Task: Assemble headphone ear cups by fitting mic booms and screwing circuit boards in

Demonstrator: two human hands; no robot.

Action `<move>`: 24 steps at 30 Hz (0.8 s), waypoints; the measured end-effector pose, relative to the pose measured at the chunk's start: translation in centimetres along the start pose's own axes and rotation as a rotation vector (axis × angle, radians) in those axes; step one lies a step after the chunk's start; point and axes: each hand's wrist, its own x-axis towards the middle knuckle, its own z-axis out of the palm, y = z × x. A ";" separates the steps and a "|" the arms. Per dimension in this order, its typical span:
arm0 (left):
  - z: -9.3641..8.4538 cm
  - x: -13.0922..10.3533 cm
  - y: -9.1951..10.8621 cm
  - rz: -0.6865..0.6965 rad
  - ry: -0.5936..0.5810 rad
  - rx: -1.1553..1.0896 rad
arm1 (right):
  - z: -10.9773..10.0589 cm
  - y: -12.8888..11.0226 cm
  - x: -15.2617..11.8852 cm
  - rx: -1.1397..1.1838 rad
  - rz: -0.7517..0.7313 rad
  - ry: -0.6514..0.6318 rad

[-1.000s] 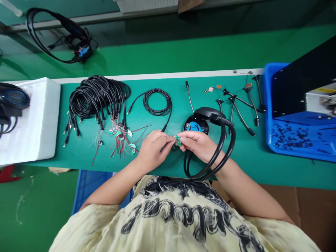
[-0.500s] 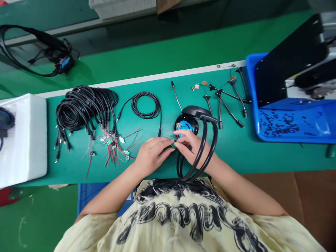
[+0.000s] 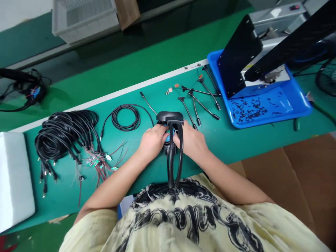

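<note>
Both hands are at a black headset [image 3: 170, 116], whose curved headband bars hang toward my body. One round ear cup, partly hidden by the bars and fingers, shows its blue inside [image 3: 170, 135]. My left hand [image 3: 151, 141] is closed at the cup's left side, its thumb and fingertips at the inside. From the right, my right hand [image 3: 193, 140] grips the cup, thumb over its edge. A small green part shows by the left fingertips, too hidden to make out. A coiled black cable [image 3: 126, 117] lies left of the hands, its end running toward them. A thin microphone boom [image 3: 149, 104] sticks out beyond the headset.
A bundle of black cables [image 3: 65, 136] with wired circuit boards [image 3: 98, 161] lies left, beside a white foam box [image 3: 15, 178]. Several microphone booms [image 3: 195, 108] lie to the right. Beyond them a blue tray [image 3: 270, 120] holds small black bits and a machine [image 3: 238, 56].
My hands have moved from a small green part in front of the cup onto the ear cup itself. The headset has turned, its bars now pointing straight toward me. The camera view has shifted.
</note>
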 end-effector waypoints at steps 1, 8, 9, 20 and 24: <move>0.1 -0.2 0.1 -0.004 0.017 0.013 | 0.1 0.1 -0.1 -0.004 -0.012 -0.006; 1.7 0.6 0.3 0.066 0.060 -0.051 | 1.5 2.3 -0.1 0.193 -0.123 0.035; 2.1 0.9 0.3 0.063 0.065 -0.081 | 1.7 2.5 0.1 0.224 -0.138 0.036; 2.5 1.4 0.3 -0.012 0.010 -0.232 | 1.1 3.3 0.0 0.273 -0.105 -0.021; 2.2 1.5 1.0 -0.043 0.027 -0.168 | 1.0 3.3 -0.7 0.108 -0.137 -0.007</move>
